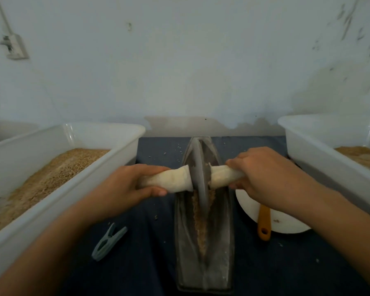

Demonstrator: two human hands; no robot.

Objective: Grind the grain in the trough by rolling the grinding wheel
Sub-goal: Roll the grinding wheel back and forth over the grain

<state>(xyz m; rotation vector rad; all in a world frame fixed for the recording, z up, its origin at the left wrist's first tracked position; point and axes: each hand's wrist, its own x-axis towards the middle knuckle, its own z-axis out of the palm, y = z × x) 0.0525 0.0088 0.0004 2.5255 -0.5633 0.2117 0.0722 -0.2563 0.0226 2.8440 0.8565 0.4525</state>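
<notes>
Across the back, from nine o'clock round to three, a pale wall (179,60) fills the upper view, with a socket (14,47) and its cord at ten o'clock. Below it a dark blue cloth (150,242) covers the work surface. At nine o'clock stands a white tub (77,182) heaped with tan grain; at three o'clock a second white tub (320,146) holds a finer brown meal.

In the centre, running from six toward twelve o'clock, lies the boat-shaped metal trough (184,242). Crushed grain (201,223) sits in a thin line along its groove, just on the six o'clock side of the wheel. The grinding wheel (200,176) stands upright on edge in the groove, at about the trough's middle. Its cloth-wrapped axle (175,180) sticks out to nine and three o'clock.

The left hand (124,186) grips the nine o'clock end of the axle, fingers curled over and thumb beneath. The right hand (263,174) clamps the three o'clock end likewise, so the wheel sits squarely between the two fists.

At four o'clock a white plate (286,223) carries an orange-handled tool (263,225), partly hidden by the right wrist. At seven o'clock a grey-green clothes peg (108,242) lies on the cloth.
</notes>
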